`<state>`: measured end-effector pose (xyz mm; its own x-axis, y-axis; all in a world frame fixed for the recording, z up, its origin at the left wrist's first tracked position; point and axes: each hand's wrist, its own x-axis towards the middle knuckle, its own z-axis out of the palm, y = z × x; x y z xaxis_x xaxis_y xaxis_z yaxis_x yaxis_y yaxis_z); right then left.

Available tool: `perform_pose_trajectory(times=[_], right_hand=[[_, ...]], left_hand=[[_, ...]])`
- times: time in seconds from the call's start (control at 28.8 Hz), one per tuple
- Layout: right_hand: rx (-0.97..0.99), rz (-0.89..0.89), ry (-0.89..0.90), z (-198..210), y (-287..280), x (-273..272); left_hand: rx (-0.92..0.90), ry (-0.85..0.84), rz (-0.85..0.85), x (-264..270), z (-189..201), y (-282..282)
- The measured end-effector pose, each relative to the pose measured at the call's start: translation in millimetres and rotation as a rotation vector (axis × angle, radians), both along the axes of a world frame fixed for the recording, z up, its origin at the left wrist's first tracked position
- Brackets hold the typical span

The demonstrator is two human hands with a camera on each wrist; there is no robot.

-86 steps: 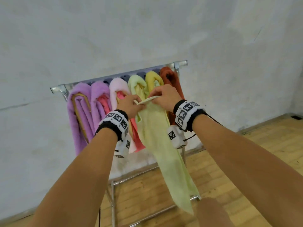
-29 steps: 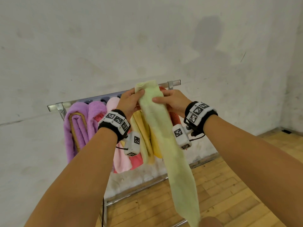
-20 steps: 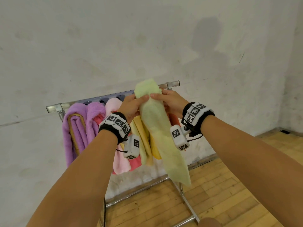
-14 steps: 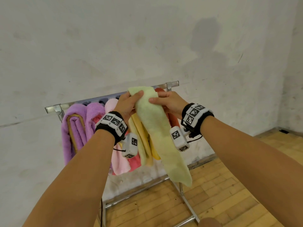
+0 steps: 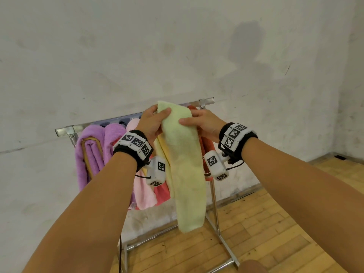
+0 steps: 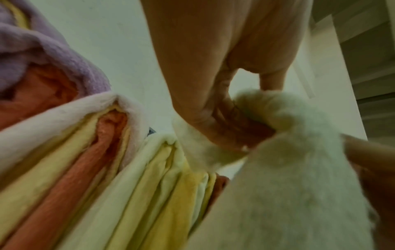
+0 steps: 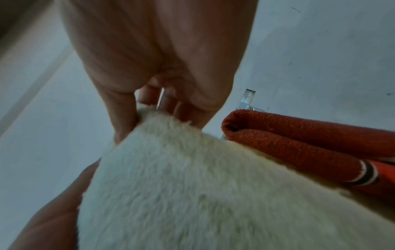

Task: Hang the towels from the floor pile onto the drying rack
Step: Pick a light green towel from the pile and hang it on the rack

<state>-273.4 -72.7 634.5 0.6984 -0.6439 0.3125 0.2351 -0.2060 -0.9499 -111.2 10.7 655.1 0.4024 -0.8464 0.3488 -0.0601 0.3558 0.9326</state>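
A pale yellow-green towel [image 5: 185, 166] hangs folded from both hands just in front of the drying rack's top bar [image 5: 67, 129]. My left hand [image 5: 152, 123] grips its upper left edge with the thumb over the front, and my right hand [image 5: 199, 123] pinches its upper right edge. In the left wrist view the same towel [image 6: 288, 194] bunches in the fingers, and in the right wrist view the towel [image 7: 192, 194] fills the lower frame. The floor pile is out of sight.
Hung on the rack are purple towels [image 5: 92, 152], a pink towel [image 5: 144, 192], yellow towels [image 5: 161, 150] and an orange-red towel [image 7: 299, 138] at the right end by the bar's bracket [image 5: 205, 101]. A white wall stands behind. Wooden floor [image 5: 275, 223] lies below.
The towel's free lower end has been drawn up, so it now hangs doubled and shorter. Both hands have lowered it slightly toward the bar and spread its top wider.
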Motion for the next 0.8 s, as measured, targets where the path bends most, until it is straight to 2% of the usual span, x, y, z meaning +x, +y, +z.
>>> perform_pose_trajectory(times=[0.14,0.24,0.45,0.56,0.66,0.73,0.8], right_hand=[[0.016,-0.167,-0.225,6,-2,0],[0.01,-0.241,-0.273,7,-3,0],[0.069,-0.03,-0.107,0,-3,-5],[0.03,-0.107,-0.111,3,-3,-5],[0.008,-0.241,-0.152,7,-4,-1],[0.043,-0.238,-0.145,5,-4,1],[0.097,-0.158,-0.116,2,-1,-2]], left_hand=[[0.167,-0.125,-0.105,-5,-6,3],[0.18,-0.174,-0.139,-10,-10,0],[0.056,-0.056,0.006,-10,-1,-5],[0.119,-0.045,-0.008,-9,-3,-1],[0.253,-0.173,-0.109,-13,-9,2],[0.22,-0.163,-0.062,-13,-9,2],[0.142,-0.118,0.011,-12,-6,2]])
